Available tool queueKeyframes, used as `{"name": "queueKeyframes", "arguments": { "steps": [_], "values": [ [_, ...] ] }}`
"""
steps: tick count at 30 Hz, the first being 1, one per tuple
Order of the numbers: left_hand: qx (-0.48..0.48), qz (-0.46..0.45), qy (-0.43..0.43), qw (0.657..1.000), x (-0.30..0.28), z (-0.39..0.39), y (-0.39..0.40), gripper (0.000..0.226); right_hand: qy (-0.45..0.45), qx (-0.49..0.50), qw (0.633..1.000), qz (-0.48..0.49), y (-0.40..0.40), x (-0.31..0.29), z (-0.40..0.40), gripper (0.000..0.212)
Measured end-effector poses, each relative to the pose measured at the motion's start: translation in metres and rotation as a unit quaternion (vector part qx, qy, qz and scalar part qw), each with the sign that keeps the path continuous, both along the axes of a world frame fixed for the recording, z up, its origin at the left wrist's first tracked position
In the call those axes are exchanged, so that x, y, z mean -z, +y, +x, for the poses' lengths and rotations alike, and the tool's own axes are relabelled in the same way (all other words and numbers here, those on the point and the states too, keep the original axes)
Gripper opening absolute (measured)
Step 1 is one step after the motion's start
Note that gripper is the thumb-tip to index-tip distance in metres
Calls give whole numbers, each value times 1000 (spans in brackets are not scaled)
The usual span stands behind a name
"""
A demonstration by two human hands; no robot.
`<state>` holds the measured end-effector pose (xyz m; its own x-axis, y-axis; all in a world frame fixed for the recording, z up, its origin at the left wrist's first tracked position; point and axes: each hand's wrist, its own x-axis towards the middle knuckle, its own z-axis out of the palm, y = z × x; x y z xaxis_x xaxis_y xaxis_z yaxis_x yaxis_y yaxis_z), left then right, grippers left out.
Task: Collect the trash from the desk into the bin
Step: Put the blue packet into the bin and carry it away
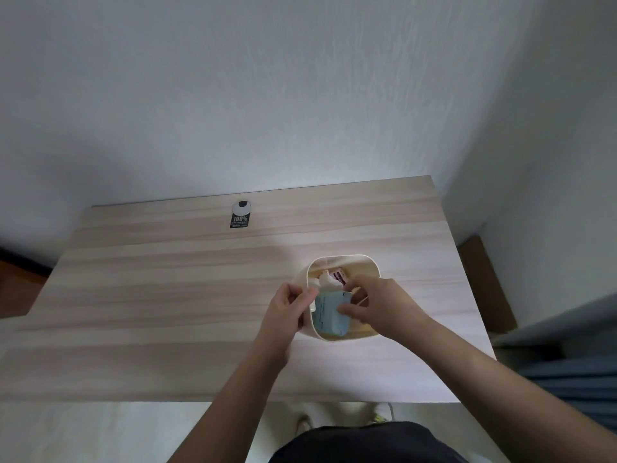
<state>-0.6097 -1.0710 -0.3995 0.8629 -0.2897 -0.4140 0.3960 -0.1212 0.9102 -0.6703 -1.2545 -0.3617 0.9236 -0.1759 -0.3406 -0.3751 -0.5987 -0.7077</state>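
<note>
A light blue packet is pinched by the right hand over the cream bin on the wooden desk. The bin's near-left rim is pinched by the left hand. White crumpled paper lies inside.

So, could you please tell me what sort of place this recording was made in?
Probably a plain room at home or in a small office: a light wood-grain desk pushed against a bare white wall, with a small cream plastic bin on it that both hands reach into.
</note>
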Motion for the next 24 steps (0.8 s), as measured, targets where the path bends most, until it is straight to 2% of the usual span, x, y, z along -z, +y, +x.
{"name": "queueKeyframes", "arguments": {
  "steps": [3, 6, 8, 11, 14, 18, 22, 24],
  "values": [
    [4, -26, 17, 1000, 0, 0, 12, 31, -78, 22, 996, -47, 9, -6, -7, 29],
    [23, -44, 29, 998, -6, 3, 31, 31, -159, 59, 985, -19, 14, -18, -14, 15],
    [36, -56, 25, 997, -14, 5, 47, 40, -204, 92, 975, -2, 18, -24, -18, 8],
    [37, -79, 33, 996, -20, 6, 73, 49, -246, 146, 958, 2, 22, -27, -18, 6],
    [38, -103, 49, 993, -18, 9, 98, 48, -222, 169, 960, 11, 26, -24, -19, 20],
    [94, -112, 47, 988, -18, 14, 125, 34, -196, 78, 977, 30, 48, -7, -31, 28],
    [129, -145, 57, 979, -22, 11, 137, 58, -184, 34, 965, 185, 67, 9, -49, 41],
    [144, -151, 55, 976, -26, 7, 137, 63, -170, 50, 961, 210, 73, 11, -59, 48]
  ]
}}
